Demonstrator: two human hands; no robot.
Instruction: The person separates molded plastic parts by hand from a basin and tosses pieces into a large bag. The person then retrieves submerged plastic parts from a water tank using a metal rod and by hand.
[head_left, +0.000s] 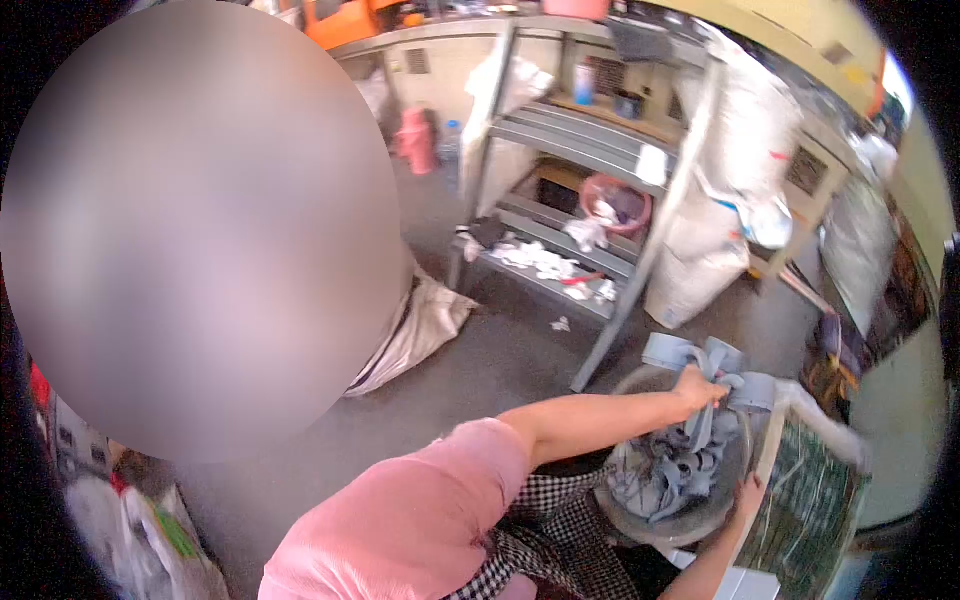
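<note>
Two bare hands work at the lower right of the head view, around a round tub [615, 515] on the floor. The left arm, leaving a pink sleeve [400, 510] above the elbow, reaches almost straight across to the right, and the left hand [700, 391] is over the far part of the tub. Its fingers are curled around a bunch of grey-blue bands [750, 391], whose broad looped ends fan out over the rim while a narrower strip hangs down inside. More grey-blue pieces [660, 475] lie crumpled in the tub below.

The right forearm rises at a slant from the bottom edge, and the right hand [749, 492] is between the tub and the pale edge of a dark green panel [800, 500]. It seems to rest at that edge; whether its fingers are pressed together or pinching anything, I cannot tell. A checked apron [565, 500] shows between the arms.

Beyond the tub stands a grey metal rack [590, 142], with white scraps [535, 260] on a low shelf. A can [584, 84] higher up has a white-and-blue wrapper, its lettering too small to read. The red mark on a white sack [745, 120] is too blurred to make out.
</note>
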